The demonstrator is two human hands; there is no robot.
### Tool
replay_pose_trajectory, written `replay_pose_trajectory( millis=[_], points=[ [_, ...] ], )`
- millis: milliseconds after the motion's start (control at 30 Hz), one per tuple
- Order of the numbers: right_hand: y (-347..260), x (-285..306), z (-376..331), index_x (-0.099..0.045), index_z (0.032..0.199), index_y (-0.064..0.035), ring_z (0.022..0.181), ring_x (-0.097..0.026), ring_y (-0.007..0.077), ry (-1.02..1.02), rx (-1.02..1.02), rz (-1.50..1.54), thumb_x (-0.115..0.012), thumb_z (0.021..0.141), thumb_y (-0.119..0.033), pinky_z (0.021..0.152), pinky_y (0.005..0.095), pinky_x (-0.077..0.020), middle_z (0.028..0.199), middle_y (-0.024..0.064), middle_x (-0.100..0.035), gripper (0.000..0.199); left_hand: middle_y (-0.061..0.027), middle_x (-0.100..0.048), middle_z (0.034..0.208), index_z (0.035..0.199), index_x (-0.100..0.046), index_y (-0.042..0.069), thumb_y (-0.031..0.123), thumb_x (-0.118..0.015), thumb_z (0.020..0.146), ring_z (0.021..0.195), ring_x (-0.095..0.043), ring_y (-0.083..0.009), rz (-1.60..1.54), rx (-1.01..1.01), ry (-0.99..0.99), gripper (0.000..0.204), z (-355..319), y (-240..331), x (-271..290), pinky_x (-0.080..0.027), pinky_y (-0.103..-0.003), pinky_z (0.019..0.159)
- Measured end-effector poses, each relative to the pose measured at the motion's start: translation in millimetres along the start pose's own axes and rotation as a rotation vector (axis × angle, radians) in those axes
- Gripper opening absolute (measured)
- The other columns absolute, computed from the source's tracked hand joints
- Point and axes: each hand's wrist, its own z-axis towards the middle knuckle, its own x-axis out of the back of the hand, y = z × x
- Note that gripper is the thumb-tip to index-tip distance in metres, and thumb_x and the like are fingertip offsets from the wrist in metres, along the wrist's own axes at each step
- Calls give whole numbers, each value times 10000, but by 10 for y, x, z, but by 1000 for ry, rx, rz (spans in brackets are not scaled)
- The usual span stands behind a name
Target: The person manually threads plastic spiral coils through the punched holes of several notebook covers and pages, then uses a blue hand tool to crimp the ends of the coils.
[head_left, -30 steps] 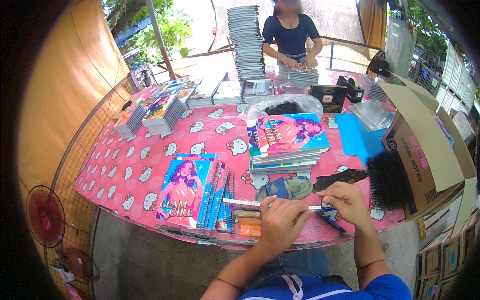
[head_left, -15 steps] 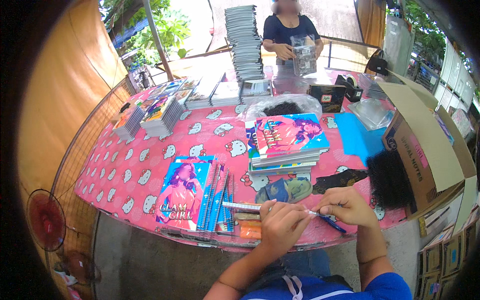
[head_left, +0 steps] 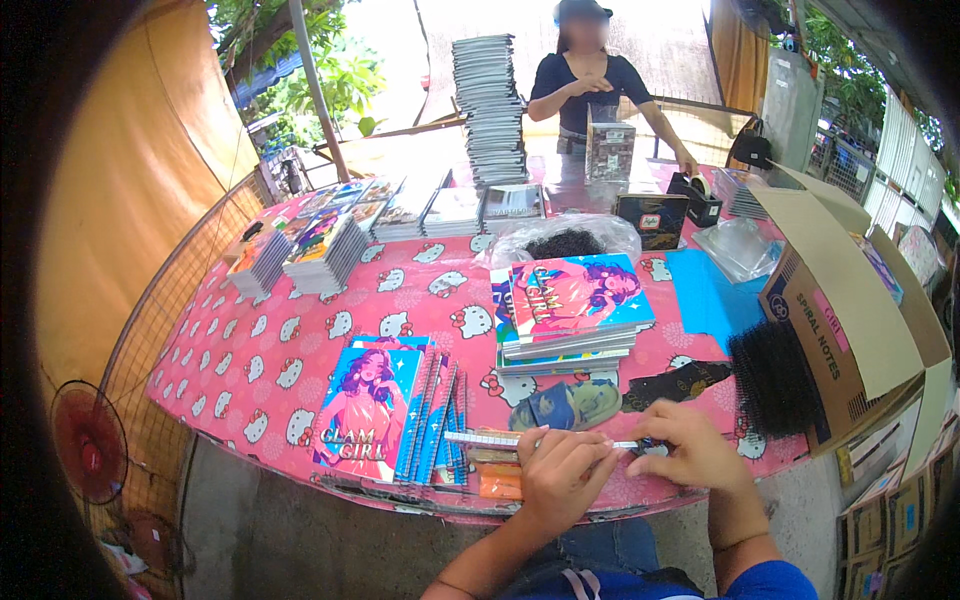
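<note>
My left hand (head_left: 568,478) is closed round a thin spiral notebook (head_left: 480,438), seen edge-on as a long white strip above the table's near edge. At the notebook's right end, my right hand (head_left: 695,447) has its thumb and fingers bent round a small dark blue-handled tool (head_left: 652,443), mostly hidden by the fingers. Left of my hands leans a stack of spiral notebooks with a pink and blue cover (head_left: 370,405). Below the held notebook lie orange packets (head_left: 500,484). Beyond my hands stands another notebook pile (head_left: 578,295).
The table has a pink patterned cloth (head_left: 270,330). A black heap of spiral coils (head_left: 770,380) sits beside an open cardboard box (head_left: 830,330) at right. Several notebook stacks (head_left: 325,255) and a tall pile (head_left: 487,110) stand farther off. Across the table, a person (head_left: 590,80) reaches toward a tape dispenser (head_left: 697,200).
My right hand's fingers have moved from a pinch at the notebook's end to a wider bend round the blue tool. The person opposite has set the clear-wrapped pack down and reaches toward the tape dispenser.
</note>
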Motion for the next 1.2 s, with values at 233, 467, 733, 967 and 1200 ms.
replay_pose_trajectory(
  millis=[233, 467, 733, 967, 1200],
  points=[
    [-193, -156, -56, -632, 992, -63, 765, -589, 302, 251, -80, -62, -674, 790, -114, 665, 378, -479, 809, 131, -551, 212, -1, -674, 918, 883, -674, 122, 116, -737, 716, 815, -608, -149, 29, 5, -91, 179, 15, -17, 91, -323, -378, 906],
    [-184, -208, -41, -618, 962, -39, 712, -566, 272, 329, -13, -126, -688, 773, -91, 594, 362, -439, 814, 124, -559, 208, 30, -647, 924, 1012, -706, 201, 110, -723, 679, 853, -582, -141, 101, -2, -177, 345, 18, -35, 230, -262, -434, 981],
    [-126, -209, -56, -605, 985, -30, 773, -570, 305, 219, -16, -201, -652, 792, -67, 622, 371, -449, 851, 153, -551, 202, 26, -656, 922, 979, -722, 191, 84, -713, 672, 836, -581, -145, 72, 7, -131, 324, 4, -59, 195, -268, -419, 955],
    [-154, -233, -12, -597, 934, -20, 778, -567, 324, 258, 62, -241, -627, 817, -86, 651, 380, -448, 853, 149, -560, 137, 28, -649, 911, 977, -719, 179, 97, -724, 671, 834, -575, -140, 67, 2, -124, 317, 2, -55, 183, -275, -409, 945],
    [-64, 121, 266, -597, 966, -26, 869, -580, 343, -124, 108, -294, -642, 822, -178, 739, 419, -465, 917, 163, -582, 214, 27, -659, 947, 958, -719, 177, 88, -691, 710, 853, -596, -131, 96, -32, -96, 264, -79, -13, 243, -289, -388, 915]
  ],
)
